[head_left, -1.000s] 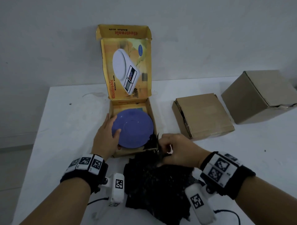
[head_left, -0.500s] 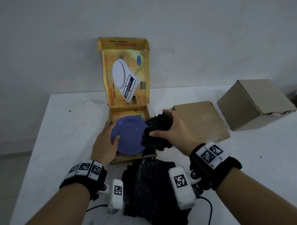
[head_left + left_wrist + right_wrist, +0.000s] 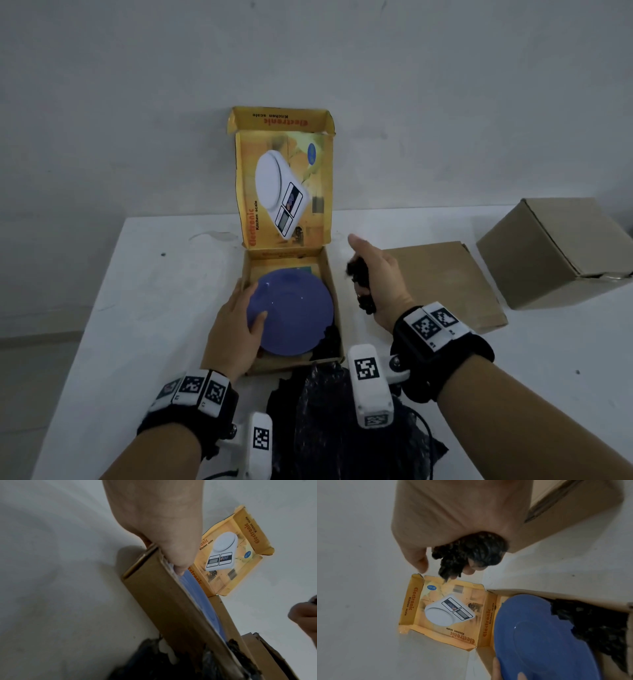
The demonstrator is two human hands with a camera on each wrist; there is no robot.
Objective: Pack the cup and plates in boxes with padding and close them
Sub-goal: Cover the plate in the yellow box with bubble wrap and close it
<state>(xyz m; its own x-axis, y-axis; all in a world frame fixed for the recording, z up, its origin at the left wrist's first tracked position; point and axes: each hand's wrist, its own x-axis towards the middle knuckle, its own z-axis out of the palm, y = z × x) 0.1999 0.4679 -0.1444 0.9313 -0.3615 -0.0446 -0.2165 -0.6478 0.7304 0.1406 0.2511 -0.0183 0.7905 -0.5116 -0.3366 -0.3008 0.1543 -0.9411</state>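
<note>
The blue plate (image 3: 291, 317) sat inside the open yellow kitchen-scale box (image 3: 334, 301) on the white table (image 3: 137, 308), tilted so that its left rim rode up against the box's left wall, with some black padding (image 3: 330, 337) already tucked under its near right edge. The left hand (image 3: 233, 330) held that left rim, thumb curled over the top face and the other fingers down outside the wall. The right hand (image 3: 380, 284) hung just to the right of the box, above the table, its fingers wrapped around a crumpled wad of black padding (image 3: 359, 284), thumb sticking up and free.

A bigger heap of the same black material (image 3: 342, 421) lay at the near edge of the table. The box lid (image 3: 284, 188) stood upright at the back. Two plain brown boxes, one flat (image 3: 452, 281) and one taller (image 3: 561, 250), waited to the right, both closed as far as I could tell.

To my eye the wad was meant for the gap beside or over the plate. The risk lay in the tilt: if the left thumb let go too soon, the plate could drop flat onto bare cardboard on its left side, where I saw no padding. A loosely gripped wad might also shed bits onto the table, and too thick a lump on top could keep the lid from closing.
</note>
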